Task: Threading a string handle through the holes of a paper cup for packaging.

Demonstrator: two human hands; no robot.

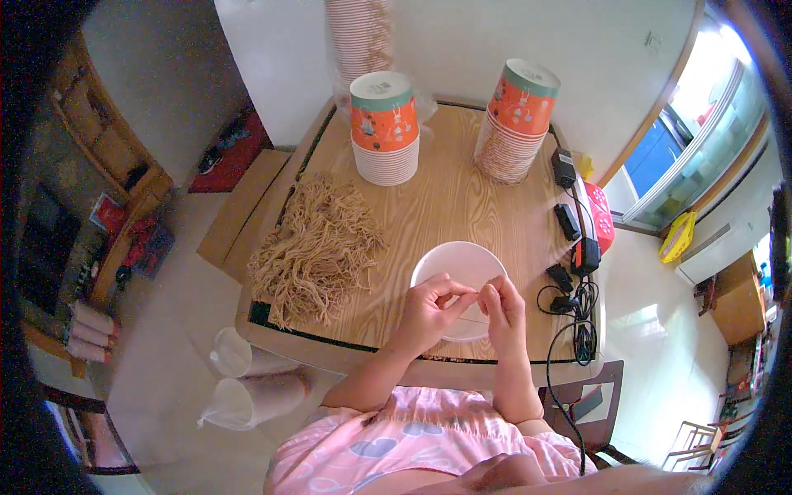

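Observation:
My left hand point(436, 308) and my right hand point(502, 312) meet over a white paper cup point(452, 257) at the table's front edge. Both are closed in a pinch, fingertips nearly touching. Whatever lies between the fingers is too thin to make out; a faint line shows below them against the cup. A loose heap of tan twine strands point(318, 247) lies to the left. Behind it, an upside-down stack of orange, green and white paper cups point(385, 132) stands upright. A second such stack point(518, 120), with tan strands along its lower rims, stands at the back right.
Black adapters point(585, 256) and coiled cables point(584, 330) line the right edge of the wooden table point(437, 198). A tall bagged cup stack point(360, 41) rises at the back. Bagged stacks point(256, 400) lie on the floor at left, near a cardboard box point(239, 214).

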